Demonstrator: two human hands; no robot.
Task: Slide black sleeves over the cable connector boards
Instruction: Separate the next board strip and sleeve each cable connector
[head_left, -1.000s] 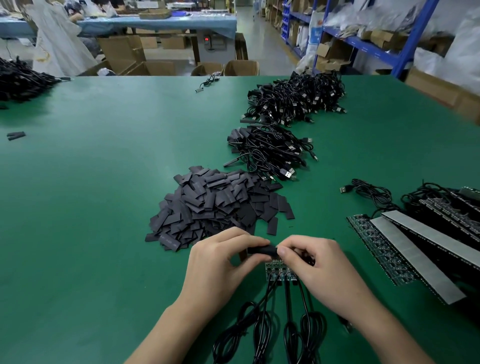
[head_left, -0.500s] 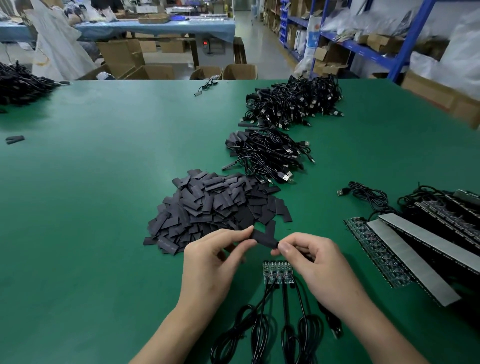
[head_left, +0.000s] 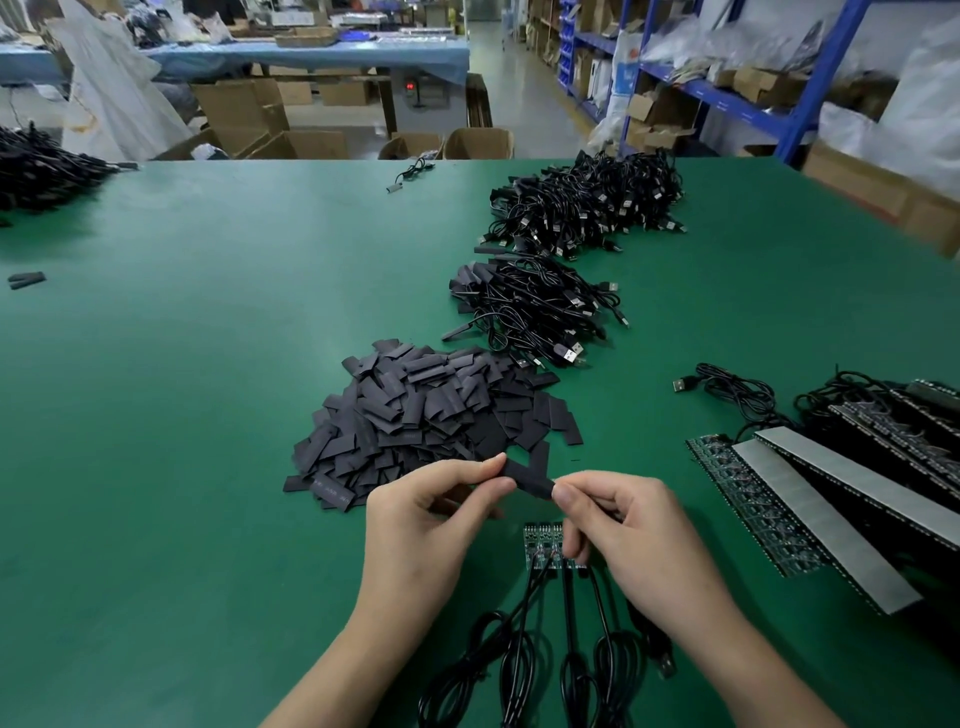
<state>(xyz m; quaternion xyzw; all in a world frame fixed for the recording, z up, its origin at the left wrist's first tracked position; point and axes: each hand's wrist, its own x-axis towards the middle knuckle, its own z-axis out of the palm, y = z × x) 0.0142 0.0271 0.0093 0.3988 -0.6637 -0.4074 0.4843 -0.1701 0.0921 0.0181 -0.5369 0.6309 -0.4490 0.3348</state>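
Observation:
A flat black sleeve (head_left: 527, 479) is held a little above the green table (head_left: 208, 415), pinched at its left end by my left hand (head_left: 421, 530) and at its right end by my right hand (head_left: 639, 540). Just below the sleeve, a small strip of joined connector boards (head_left: 543, 543) lies on the table, with several black cables (head_left: 524, 654) running from it towards me. My right fingers hide the strip's right part. Behind my hands lies a big pile of loose black sleeves (head_left: 431, 415).
Two heaps of black USB cables (head_left: 535, 306) (head_left: 587, 208) lie further back. Long panels of boards with grey strips (head_left: 831, 499) and more cables sit at the right. A few sleeves (head_left: 26, 279) and another black pile (head_left: 36, 171) lie far left.
Both hands have lifted the sleeve up and away from the board strip, so the boards now lie uncovered below it. The view has shifted slightly.

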